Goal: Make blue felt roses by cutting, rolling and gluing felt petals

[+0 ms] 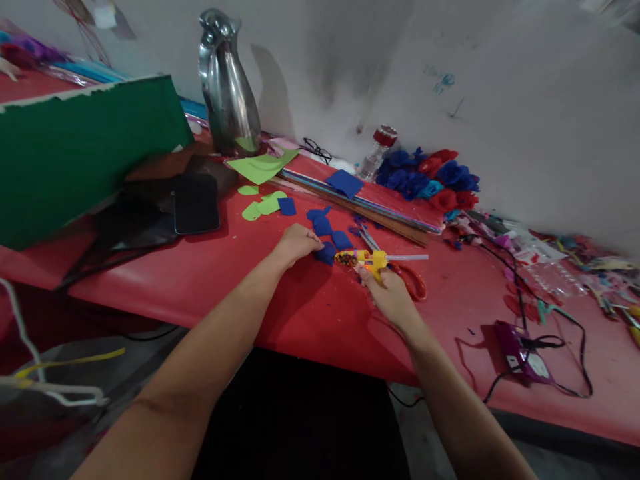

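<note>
On the red tabletop [300,313], straight in front of us, a blue paper piece [326,253] is lying between our hands, at the near end of a loose cluster of other blue pieces [342,240]. Our left hand [299,245] is pinching its left edge, the fingers pressed together. Our right hand [390,293] is holding a yellow glue gun [379,260], its fingers curling around the handle; we cannot tell whether one is squeezing the trigger.

The front of the gun is pointing at the piece and towards our left fingers, so we are risking a burn if it is hot and our right wrist is wavering. We cannot tell whether the tip is touching the paper. Too hard a squeeze could be flooding such a small piece, and glue running past its edge could be sticking it to the tabletop or to its neighbours, which are lying very near. Scissors [417,283] are lying partly hidden by the gun and our right hand, so a careless shift could be knocking their handles. Behind the gun, the clear glue stick [410,257] is jutting out, perhaps catching on something as we are turning.
</note>
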Demonstrator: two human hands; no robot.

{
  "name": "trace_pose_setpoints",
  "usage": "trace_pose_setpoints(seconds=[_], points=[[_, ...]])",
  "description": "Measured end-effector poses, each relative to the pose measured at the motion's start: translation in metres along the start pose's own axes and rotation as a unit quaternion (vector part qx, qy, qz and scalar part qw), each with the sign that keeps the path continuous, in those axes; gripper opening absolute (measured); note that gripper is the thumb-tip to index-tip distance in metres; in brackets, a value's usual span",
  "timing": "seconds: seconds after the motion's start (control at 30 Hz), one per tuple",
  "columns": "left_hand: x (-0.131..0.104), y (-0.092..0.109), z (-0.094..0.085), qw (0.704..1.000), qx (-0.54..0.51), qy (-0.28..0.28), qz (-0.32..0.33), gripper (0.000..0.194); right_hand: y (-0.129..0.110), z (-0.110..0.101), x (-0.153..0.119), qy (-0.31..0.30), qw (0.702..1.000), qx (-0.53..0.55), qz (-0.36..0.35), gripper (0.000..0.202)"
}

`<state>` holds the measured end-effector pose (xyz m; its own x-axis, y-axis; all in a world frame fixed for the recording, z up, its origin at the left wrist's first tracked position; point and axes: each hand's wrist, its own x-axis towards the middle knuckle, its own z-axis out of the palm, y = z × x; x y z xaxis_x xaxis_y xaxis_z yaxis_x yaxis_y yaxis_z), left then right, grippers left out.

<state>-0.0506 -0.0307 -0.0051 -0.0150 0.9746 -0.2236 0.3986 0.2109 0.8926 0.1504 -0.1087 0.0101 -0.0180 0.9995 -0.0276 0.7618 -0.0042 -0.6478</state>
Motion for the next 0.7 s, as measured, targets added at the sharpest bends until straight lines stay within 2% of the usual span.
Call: trace_pose_setpoints(seconds=[0.4, 0.7], points=[[-0.0021, 0.0026, -0.0016, 1.0, 0.009, 0.004, 0.003, 0.007, -0.0012, -0.0045, -0.0056, -0.012, 1.0, -0.01, -0.025, 0.038], [-0.0012, 0.0012, -0.0021, 1.0, 0.018, 0.005, 0.008, 0.007, -0.0028, -0.009, -0.0062, -0.012, 0.999, -0.04, -0.03, 0.039]])
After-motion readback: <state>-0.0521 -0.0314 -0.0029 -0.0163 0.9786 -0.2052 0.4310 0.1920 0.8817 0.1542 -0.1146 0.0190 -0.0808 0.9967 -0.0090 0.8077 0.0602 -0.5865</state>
